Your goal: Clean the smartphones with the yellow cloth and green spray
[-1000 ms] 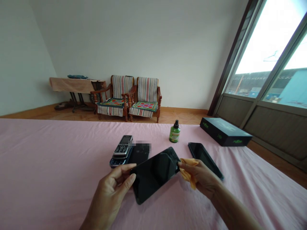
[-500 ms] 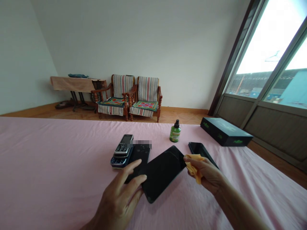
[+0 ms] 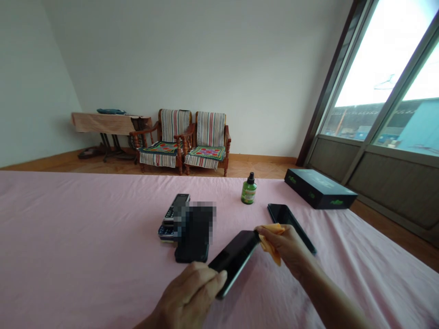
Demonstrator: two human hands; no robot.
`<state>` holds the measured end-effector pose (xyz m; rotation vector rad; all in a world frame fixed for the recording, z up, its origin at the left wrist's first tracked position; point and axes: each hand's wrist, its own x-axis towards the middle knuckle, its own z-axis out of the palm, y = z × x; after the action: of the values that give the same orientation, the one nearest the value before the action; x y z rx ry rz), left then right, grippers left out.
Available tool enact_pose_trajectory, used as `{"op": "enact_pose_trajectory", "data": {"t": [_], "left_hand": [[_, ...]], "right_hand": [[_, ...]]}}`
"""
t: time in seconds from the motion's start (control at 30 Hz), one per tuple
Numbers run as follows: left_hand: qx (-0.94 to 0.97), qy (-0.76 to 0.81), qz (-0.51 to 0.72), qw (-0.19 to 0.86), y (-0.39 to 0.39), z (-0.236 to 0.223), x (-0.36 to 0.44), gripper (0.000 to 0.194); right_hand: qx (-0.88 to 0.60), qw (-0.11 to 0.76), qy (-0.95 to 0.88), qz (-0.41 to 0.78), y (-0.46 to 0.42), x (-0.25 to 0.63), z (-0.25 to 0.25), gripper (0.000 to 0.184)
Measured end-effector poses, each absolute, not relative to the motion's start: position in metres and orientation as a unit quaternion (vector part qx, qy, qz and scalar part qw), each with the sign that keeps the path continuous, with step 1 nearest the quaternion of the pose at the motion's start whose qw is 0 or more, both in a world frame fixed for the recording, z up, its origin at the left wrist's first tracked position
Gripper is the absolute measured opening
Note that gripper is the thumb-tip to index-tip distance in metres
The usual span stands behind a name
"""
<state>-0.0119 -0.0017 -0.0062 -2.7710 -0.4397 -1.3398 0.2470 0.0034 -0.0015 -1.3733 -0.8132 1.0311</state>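
The left hand point(image 3: 188, 296) makes a narrow grip on the lower end of a black smartphone point(image 3: 235, 260), fingers curled over its edge, so the phone stands tilted rather than lying flat. The right hand point(image 3: 284, 249) pinches a crumpled yellow cloth point(image 3: 270, 243), pressing a fold of it against the phone's far end. Both grips look well placed: holding by the edge seems to keep the fingers off most of the dark face, and the tilt turns that face toward the cloth. A firm left grip would likely steady the phone best, with the cloth kept flat rather than bunched so that it meets more of the surface. Just left of the held phone lies a second black phone point(image 3: 194, 242), partly blurred out, with a stack of keypad phones point(image 3: 174, 220) touching it on the far side. Beyond the right hand, past the held phone, lies a third black phone point(image 3: 290, 224). A green bottle point(image 3: 248, 189) stands farther off beyond the held phone, and a black box with green print point(image 3: 320, 188) sits beyond it to the right, all on a pink cloth point(image 3: 85, 228).
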Motion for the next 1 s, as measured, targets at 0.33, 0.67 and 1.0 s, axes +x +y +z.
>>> {"op": "enact_pose_trajectory", "data": {"t": [0.33, 0.67, 1.0], "left_hand": [[-0.815, -0.294, -0.477, -0.144, 0.021, -0.021, -0.009, 0.02], [-0.829, -0.265, -0.477, -0.122, 0.018, -0.019, -0.007, 0.024], [-0.832, -0.258, -0.485, -0.075, 0.017, -0.02, -0.009, 0.023]], "right_hand": [[-0.614, 0.608, -0.389, 0.32, 0.006, 0.247, -0.004, 0.043], [-0.636, 0.579, -0.502, 0.096, 0.008, 0.244, -0.022, 0.03], [-0.622, 0.49, -0.61, -0.036, 0.001, 0.237, -0.019, 0.038]]}}
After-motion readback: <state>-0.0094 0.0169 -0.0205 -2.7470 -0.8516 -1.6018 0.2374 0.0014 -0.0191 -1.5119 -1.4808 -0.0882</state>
